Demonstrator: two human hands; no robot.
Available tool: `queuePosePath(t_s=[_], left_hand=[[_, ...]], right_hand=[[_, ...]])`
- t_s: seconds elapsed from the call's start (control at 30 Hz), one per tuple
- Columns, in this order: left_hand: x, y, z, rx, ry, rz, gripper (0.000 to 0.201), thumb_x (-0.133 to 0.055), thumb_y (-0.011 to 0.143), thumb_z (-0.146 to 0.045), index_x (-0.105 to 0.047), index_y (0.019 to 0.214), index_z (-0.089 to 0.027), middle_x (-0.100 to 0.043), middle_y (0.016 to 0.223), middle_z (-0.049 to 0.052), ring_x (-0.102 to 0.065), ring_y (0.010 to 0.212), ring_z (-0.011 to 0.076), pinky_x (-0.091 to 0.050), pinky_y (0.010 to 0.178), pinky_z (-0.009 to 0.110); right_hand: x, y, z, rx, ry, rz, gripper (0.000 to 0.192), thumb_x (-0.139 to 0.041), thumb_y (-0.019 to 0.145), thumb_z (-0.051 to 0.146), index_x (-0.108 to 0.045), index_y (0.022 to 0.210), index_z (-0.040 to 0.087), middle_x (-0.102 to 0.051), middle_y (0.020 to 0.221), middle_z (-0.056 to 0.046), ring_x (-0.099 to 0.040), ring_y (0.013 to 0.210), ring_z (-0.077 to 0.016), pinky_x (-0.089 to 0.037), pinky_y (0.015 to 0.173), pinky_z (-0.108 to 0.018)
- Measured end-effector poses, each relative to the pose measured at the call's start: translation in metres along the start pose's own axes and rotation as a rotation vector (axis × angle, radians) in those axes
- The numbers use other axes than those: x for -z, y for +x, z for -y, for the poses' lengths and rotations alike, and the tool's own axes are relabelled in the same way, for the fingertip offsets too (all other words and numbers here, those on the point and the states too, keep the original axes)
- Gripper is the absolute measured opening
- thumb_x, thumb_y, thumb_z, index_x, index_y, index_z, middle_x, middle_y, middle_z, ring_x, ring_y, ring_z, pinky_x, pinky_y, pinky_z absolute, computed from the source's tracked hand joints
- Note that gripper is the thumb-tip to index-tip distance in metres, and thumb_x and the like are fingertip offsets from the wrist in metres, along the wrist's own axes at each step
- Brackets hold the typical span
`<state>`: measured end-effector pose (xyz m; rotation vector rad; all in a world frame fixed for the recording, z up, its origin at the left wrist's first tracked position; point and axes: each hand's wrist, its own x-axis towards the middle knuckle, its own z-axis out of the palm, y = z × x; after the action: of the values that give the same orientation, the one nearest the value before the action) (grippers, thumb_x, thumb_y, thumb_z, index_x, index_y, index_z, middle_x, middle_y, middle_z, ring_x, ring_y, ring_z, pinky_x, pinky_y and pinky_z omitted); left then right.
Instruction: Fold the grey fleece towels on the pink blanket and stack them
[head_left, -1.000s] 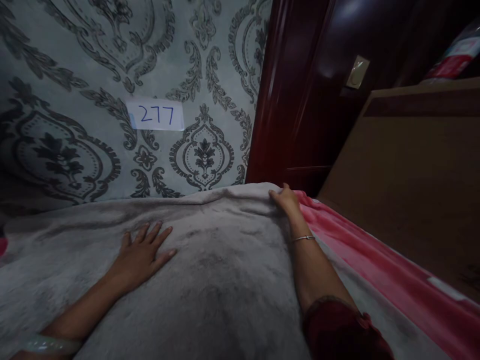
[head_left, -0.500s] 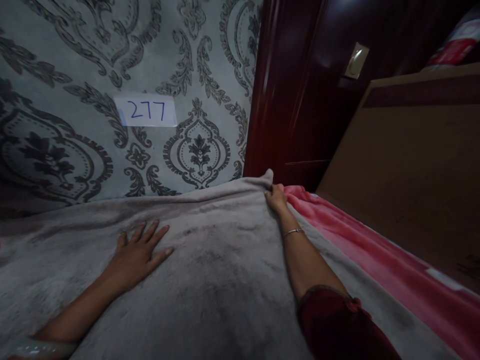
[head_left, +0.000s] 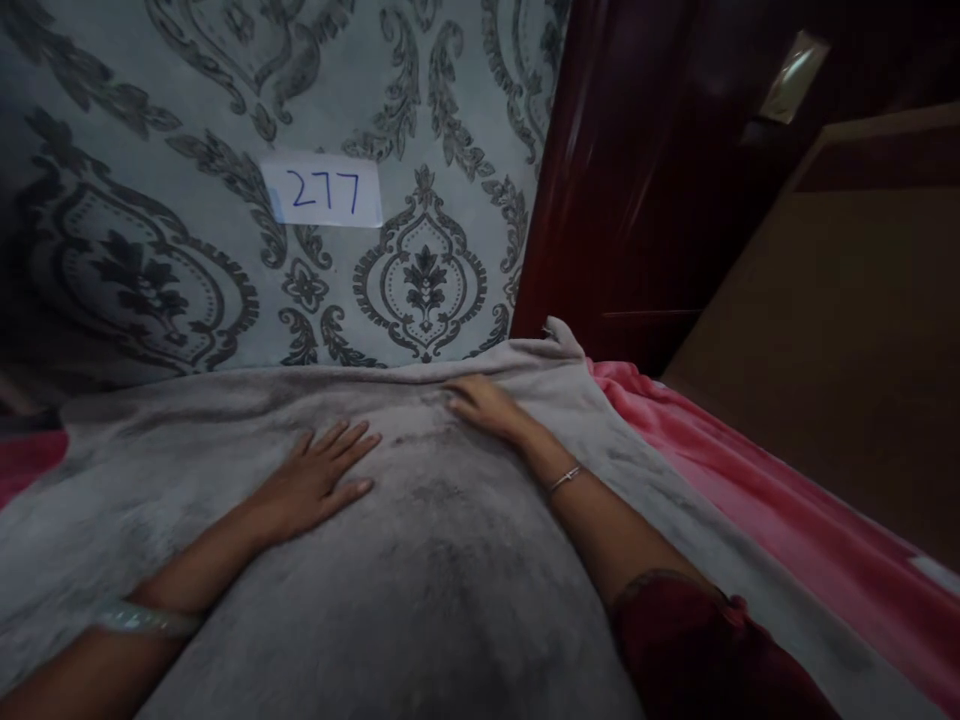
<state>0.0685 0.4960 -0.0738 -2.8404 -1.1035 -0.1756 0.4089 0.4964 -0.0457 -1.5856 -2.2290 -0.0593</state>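
Note:
A grey plush blanket lies spread over the bed in front of me. My left hand rests flat on it, fingers apart, palm down. My right hand lies flat on the blanket too, near its far edge, a little right of the left hand; it holds nothing. A thin bracelet circles the right wrist and a pale bangle the left. The blanket's far right corner sticks up against the wall.
A pink blanket shows under the grey one along the right side. Patterned wallpaper with a paper label "277" rises behind the bed. A dark red door and a brown board stand at the right.
My right hand let go of the blanket's far right corner and slid left onto the blanket's top. The left hand stayed flat. The view shifted slightly.

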Motion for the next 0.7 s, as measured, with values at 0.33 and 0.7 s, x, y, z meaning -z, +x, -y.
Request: queuePosePath(t_s=[0.33,0.7], left_hand=[[0.008,-0.007,0.017,0.293,0.067,0.033,0.064,-0.034,0.099,-0.055,-0.034,0.156,-0.026,-0.025,0.165,0.006,-0.016,0.154,0.0324,-0.006,0.121,0.063],[0.001,-0.004,-0.025,-0.028,-0.107,0.137,0.071,-0.035,0.096,-0.065,-0.025,0.159,-0.032,-0.021,0.166,0.003,-0.013,0.154,0.0330,-0.010,0.122,0.058]], right_hand=[[-0.003,-0.014,-0.032,-0.090,-0.047,-0.085,0.045,-0.045,0.093,0.012,-0.065,0.133,0.018,-0.063,0.134,-0.008,-0.049,0.121,-0.0271,-0.039,0.105,-0.042],[-0.051,-0.009,0.075,0.273,0.077,0.281,0.066,-0.042,0.102,0.058,-0.030,0.159,0.026,-0.022,0.165,-0.005,-0.016,0.152,-0.0276,-0.014,0.122,-0.051]])
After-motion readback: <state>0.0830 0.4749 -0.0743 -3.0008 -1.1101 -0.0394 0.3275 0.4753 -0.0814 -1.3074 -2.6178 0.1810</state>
